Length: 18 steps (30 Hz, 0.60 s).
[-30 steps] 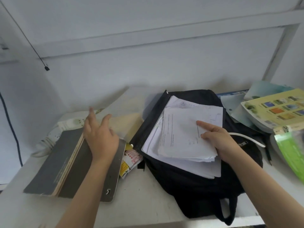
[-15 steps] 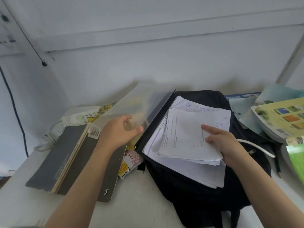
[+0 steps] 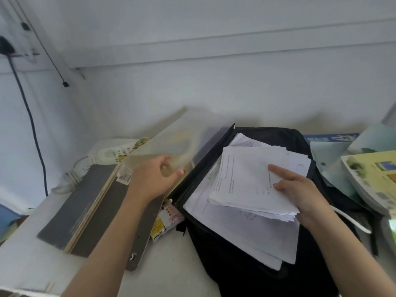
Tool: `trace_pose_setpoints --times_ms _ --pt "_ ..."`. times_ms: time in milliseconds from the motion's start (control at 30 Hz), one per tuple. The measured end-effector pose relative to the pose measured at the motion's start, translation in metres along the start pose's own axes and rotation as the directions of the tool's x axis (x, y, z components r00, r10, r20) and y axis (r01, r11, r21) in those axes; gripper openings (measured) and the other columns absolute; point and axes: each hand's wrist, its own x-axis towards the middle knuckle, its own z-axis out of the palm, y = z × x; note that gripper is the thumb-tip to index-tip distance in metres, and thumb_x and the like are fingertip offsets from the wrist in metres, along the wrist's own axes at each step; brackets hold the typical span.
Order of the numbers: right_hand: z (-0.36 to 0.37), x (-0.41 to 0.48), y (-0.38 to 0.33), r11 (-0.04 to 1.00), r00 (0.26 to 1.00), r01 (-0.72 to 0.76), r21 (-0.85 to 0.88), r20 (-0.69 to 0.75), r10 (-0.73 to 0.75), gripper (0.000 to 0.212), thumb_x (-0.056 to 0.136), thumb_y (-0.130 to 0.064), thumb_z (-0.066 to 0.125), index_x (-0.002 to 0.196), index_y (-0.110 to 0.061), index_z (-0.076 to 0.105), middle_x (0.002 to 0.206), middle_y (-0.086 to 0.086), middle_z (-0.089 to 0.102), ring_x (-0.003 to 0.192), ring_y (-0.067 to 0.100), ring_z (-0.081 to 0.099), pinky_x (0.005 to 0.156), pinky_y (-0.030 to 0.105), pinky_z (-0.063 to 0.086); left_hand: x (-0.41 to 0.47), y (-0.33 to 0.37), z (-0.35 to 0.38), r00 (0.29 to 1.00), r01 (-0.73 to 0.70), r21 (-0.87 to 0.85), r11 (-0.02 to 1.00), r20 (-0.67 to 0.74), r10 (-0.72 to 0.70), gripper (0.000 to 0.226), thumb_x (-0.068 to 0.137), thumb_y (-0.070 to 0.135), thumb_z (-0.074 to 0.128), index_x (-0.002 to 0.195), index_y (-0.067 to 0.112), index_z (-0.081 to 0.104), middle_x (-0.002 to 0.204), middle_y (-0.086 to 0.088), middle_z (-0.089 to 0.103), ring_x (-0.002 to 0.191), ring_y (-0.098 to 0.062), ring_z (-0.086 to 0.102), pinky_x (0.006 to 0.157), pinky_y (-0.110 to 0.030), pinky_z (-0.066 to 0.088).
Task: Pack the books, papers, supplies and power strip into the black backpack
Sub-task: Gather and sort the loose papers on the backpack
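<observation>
Papers (image 3: 246,179) lie atop the backpack (image 3: 235,279) — right grip (image 3: 300,189) holding their right edge.

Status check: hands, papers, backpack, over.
Left hand grips clear folder. Right hand holds paper stack atop black backpack. Power strip, books not yet packed.

Backpack (image 3: 246,275): black cloth, matt.
Papers (image 3: 246,181): white paper, matt, edges uneven.
Folder (image 3: 171,142): cloudy translucent plastic, faint sheen.
Books (image 3: 81,202): grey covers, matt, scuffed at one corner.
Power strip (image 3: 85,168): white plastic, smooth.
Booklets (image 3: 372,179): printed paper, glossy.
Table (image 3: 171,264): white, smooth.
</observation>
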Motion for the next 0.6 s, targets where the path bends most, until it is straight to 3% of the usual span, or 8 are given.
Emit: trace_pose_setpoints --times_ms 200,367,467,533,600 --pt "-0.005 0.008 -0.003 0.999 0.999 -0.035 -0.011 0.028 0.035 0.044 0.087 0.009 0.047 0.115 -0.018 0.066 0.107 -0.004 0.062 0.103 0.024 0.06 0.089 0.033 0.049 0.008 -0.007 0.004 1.0 0.004 0.045 0.999 -0.001 -0.004 0.049 0.085 0.037 0.064 0.131 0.026 0.049 0.095 0.014 0.06 0.087 -0.006 0.057 0.07 -0.023 0.042" --pt "-0.007 0.009 -0.007 0.999 0.997 -0.052 -0.012 0.048 0.053 0.044 0.087 0.009 0.046 0.117 -0.018 0.065 0.106 -0.004 0.062 0.1 0.022 0.061 0.085 0.032 0.05 0.009 -0.018 0.013 0.998 -0.064 0.165 0.984 -0.019 0.068 0.048 0.087 0.033 0.062 0.132 0.02 0.05 0.133 0.003 0.051 0.113 -0.016 0.053 0.086 -0.029 0.044" --pt "-0.007 0.009 -0.009 0.998 0.997 -0.057 -0.012 0.055 0.058 0.045 0.087 0.009 0.045 0.117 -0.017 0.065 0.104 -0.004 0.063 0.097 0.022 0.062 0.08 0.03 0.051 0.008 -0.018 0.018 0.995 -0.087 0.162 0.983 -0.043 0.095 0.048 0.087 0.029 0.062 0.133 0.016 0.051 0.136 0.0 0.05 0.119 -0.019 0.05 0.095 -0.031 0.041" --pt "-0.008 0.008 -0.011 0.998 0.997 -0.052 -0.022 0.061 0.053 0.044 0.087 0.009 0.045 0.117 -0.017 0.065 0.104 -0.004 0.063 0.095 0.021 0.062 0.078 0.029 0.051 0.007 -0.016 0.018 0.991 -0.106 0.152 0.983 -0.065 0.117 0.047 0.087 0.024 0.062 0.132 0.015 0.051 0.132 -0.001 0.054 0.115 -0.02 0.053 0.092 -0.03 0.042" --pt "-0.008 0.008 -0.013 0.998 0.997 -0.045 -0.041 0.063 0.047 0.044 0.088 0.009 0.046 0.118 -0.017 0.065 0.101 -0.006 0.062 0.093 0.02 0.062 0.08 0.029 0.051 0.006 -0.013 0.016 0.987 -0.135 0.136 0.982 -0.069 0.145 0.046 0.087 0.018 0.061 0.132 0.017 0.051 0.119 -0.001 0.061 0.099 -0.018 0.06 0.082 -0.027 0.045"
